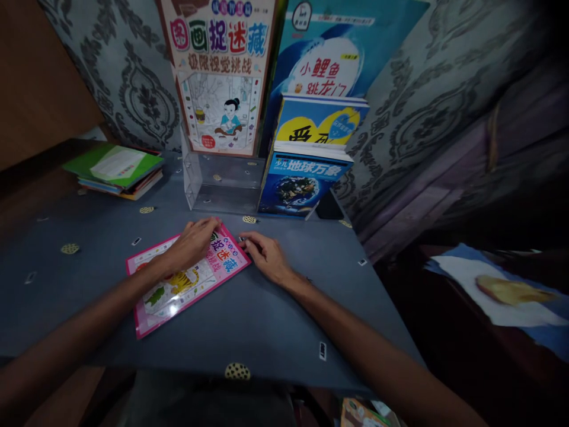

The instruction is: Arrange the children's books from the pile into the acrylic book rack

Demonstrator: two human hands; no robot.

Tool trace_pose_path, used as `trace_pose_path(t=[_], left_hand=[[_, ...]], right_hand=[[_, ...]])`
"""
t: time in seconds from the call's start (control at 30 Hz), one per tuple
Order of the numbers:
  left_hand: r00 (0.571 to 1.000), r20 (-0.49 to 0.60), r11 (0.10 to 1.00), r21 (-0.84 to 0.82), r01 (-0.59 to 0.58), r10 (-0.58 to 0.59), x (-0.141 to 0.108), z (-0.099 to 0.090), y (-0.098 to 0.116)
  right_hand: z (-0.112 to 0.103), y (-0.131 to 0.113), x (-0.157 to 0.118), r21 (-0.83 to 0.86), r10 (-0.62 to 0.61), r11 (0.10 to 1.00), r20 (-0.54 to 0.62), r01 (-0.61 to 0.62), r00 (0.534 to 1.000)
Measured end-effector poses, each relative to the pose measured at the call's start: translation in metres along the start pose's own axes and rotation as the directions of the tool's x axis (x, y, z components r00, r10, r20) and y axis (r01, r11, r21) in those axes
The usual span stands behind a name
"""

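Observation:
A pink-bordered picture book (208,279) lies tilted on the desk, its glossy cover facing up with a tiger drawing and Chinese characters. My left hand (193,240) rests over its upper part, fingers bent and closed at the top edge near the corner. At the right-hand edge, my right hand (267,255) has its thumb and forefinger close together against the book. Its other fingers are curled under and partly hidden. Behind the hands stands a clear acrylic book rack (193,181), whose lower left tiers show no book.
The rack holds a tall brown-bordered picture book (217,112), a teal book (329,35), a blue-and-yellow book (320,121) and an earth-cover book (302,184). A dark phone-like object (329,206) lies beside it. Stacked books (115,169) sit at left on the patterned desk (275,326).

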State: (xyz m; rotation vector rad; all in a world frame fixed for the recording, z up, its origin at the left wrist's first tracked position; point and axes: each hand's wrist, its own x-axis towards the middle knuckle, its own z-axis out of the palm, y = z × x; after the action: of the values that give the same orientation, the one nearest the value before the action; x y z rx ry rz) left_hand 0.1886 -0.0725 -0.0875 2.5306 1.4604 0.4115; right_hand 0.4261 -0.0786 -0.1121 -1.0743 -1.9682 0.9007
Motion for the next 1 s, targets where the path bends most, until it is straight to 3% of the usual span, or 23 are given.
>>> trace_pose_path(t=[0.4, 0.77, 0.9, 1.0], left_hand=[[0.969, 0.105, 0.962, -0.187, -0.2, 0.222, -0.024, -0.003, 0.044], [0.935, 0.145, 0.932, -0.224, -0.286, 0.322, -0.034, -0.005, 0.048], [0.927, 0.164, 0.92, -0.264, -0.288, 0.337, -0.034, -0.009, 0.039], [0.929, 0.148, 0.917, -0.271, -0.293, 0.341, -0.035, -0.007, 0.032]], right_hand=[[0.0, 0.006, 0.003, 0.124, 0.031, 0.992, -0.035, -0.026, 0.999], [-0.002, -0.005, -0.002, 0.1, -0.04, 0.994, -0.048, 0.044, 0.998], [-0.004, -0.011, -0.004, -0.047, -0.135, 0.99, 0.03, 0.137, 0.99], [-0.014, -0.012, 0.0, -0.121, -0.232, 0.957, 0.22, 0.262, 0.948]])
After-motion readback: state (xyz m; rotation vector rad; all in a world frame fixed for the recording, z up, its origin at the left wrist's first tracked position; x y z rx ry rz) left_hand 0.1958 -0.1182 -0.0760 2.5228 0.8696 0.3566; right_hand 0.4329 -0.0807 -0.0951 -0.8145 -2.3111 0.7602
